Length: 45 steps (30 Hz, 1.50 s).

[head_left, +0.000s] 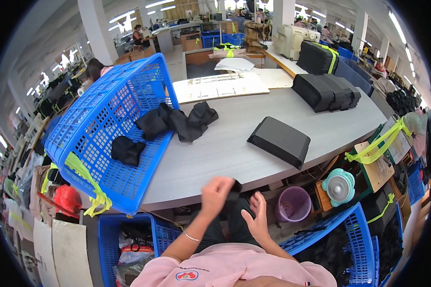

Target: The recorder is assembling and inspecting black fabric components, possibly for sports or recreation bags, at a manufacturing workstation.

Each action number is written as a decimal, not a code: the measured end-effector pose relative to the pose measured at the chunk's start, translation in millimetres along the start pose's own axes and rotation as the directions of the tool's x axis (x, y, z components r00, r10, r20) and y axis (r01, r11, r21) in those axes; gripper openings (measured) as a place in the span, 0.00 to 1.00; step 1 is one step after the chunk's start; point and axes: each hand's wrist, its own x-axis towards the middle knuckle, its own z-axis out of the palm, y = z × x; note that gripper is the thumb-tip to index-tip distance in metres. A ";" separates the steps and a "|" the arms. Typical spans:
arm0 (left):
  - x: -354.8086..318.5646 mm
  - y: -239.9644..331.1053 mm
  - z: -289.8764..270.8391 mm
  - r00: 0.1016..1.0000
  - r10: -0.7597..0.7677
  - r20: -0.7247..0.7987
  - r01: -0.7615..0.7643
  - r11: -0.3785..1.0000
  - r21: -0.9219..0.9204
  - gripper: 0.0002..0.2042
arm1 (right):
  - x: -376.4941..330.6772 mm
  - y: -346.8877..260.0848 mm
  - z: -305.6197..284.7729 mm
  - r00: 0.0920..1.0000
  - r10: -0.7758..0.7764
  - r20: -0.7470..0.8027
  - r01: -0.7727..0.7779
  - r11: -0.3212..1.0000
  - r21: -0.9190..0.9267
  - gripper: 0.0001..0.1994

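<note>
My left hand [217, 192], with a thin bracelet on its wrist, is closed at the table's near edge, pinching a small black fabric piece [235, 187]. The lower part of this piece blends into my dark trousers. Just to the right, my right hand [257, 216] is open above my lap, its fingers apart and holding nothing. Beyond my hands, a stack of flat black pieces [280, 140] lies on the grey table [210, 160]. A blue plastic basket [93, 107] rests on its side at the left, and crumpled black fabric pieces [177, 122] spill from its mouth onto the table.
More black stacks [325, 92] sit at the table's far right. White boards [220, 87] lie along its back edge. Below are a purple bin [293, 204], a teal fan [338, 186], a blue crate [124, 222] at left and a blue basket of black pieces [354, 239] at right.
</note>
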 end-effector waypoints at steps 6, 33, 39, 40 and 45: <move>-48.9 42.0 34.5 0.939 0.191 0.285 -0.166 0.980 -0.110 0.03 | 48.4 0.0 -15.0 0.922 -0.252 -0.294 0.175 0.948 -0.265 0.26; -74.5 -13.8 26.1 0.136 -0.002 0.991 0.989 0.062 -0.136 0.13 | 20.8 67.3 61.3 0.683 0.430 0.591 -0.626 0.761 0.170 0.12; -56.0 1.2 56.9 0.465 0.095 0.880 0.597 0.700 -0.392 0.15 | -0.8 106.0 75.1 0.541 0.503 0.675 -0.790 0.579 0.201 0.09; -49.8 -2.4 54.5 0.572 0.117 0.812 0.422 0.806 -0.414 0.15 | -5.9 110.6 73.2 0.534 0.515 0.670 -0.795 0.576 0.190 0.09; -22.9 -31.2 13.6 0.845 0.265 0.464 -0.359 0.925 0.125 0.17 | -9.5 97.2 36.5 0.505 0.685 0.525 -0.791 0.611 -0.036 0.08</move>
